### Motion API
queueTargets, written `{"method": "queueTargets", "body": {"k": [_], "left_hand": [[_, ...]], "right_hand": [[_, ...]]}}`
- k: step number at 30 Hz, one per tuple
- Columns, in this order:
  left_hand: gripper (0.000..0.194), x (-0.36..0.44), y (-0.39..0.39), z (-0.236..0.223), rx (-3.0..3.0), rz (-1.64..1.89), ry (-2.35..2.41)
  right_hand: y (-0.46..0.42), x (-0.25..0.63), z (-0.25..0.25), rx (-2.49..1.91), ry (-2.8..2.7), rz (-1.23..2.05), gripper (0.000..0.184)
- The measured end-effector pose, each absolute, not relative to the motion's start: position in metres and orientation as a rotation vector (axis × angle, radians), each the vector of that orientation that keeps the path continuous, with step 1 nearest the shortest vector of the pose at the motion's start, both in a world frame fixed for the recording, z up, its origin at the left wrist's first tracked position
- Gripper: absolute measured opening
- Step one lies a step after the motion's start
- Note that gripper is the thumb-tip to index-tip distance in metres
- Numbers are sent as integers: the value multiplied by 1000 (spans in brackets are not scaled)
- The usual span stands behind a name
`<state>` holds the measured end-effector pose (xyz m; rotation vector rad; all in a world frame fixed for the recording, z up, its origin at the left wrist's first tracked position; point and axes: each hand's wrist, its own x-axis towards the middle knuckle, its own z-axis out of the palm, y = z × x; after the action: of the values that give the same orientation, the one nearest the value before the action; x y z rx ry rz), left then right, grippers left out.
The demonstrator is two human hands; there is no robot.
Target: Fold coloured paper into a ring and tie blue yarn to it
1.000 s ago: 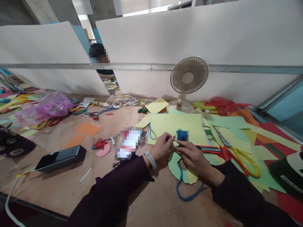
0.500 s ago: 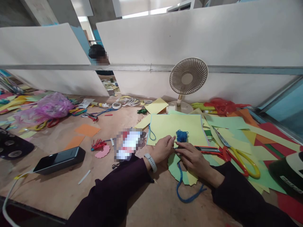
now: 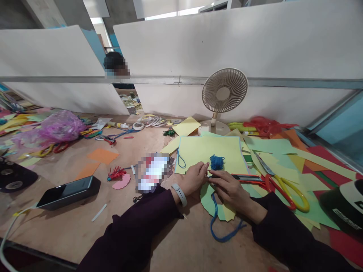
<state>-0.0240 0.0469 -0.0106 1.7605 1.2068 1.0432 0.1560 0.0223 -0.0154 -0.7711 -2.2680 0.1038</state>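
Observation:
My left hand (image 3: 194,177) and my right hand (image 3: 228,187) meet at the fingertips over the table, both closed in a pinch. What lies in the left fingers is too small to make out. A strand of blue yarn (image 3: 225,238) comes out from under the right fingers and curls down onto the wood. Just beyond the fingertips a wound bundle of blue yarn (image 3: 217,162) rests on a yellow paper sheet (image 3: 195,149). Under the right hand lies a green and yellow scalloped paper disc (image 3: 206,198), partly hidden.
Right of my hands lie a red cutter knife (image 3: 249,178) and yellow-handled scissors (image 3: 296,194) on coloured paper. A fan (image 3: 224,92) stands behind. To the left are a black device (image 3: 69,192), a phone (image 3: 153,173), a pink paper disc (image 3: 121,182) and purple plastic (image 3: 62,126).
The whole view has shifted slightly. My hands keep almost the same pose, fingertips together, and the yarn bundle lies where it was.

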Motion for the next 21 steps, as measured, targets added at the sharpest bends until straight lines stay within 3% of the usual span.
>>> {"method": "queueTargets", "body": {"k": [17,21], "left_hand": [[29,-24,46,-11,1732,1079,1175],[34,-24,45,-12,1762,1027,1185]], "right_hand": [[22,154,-15,-759,-2227,125,23],[45,172,1,-1155,-2028,325,23]]}}
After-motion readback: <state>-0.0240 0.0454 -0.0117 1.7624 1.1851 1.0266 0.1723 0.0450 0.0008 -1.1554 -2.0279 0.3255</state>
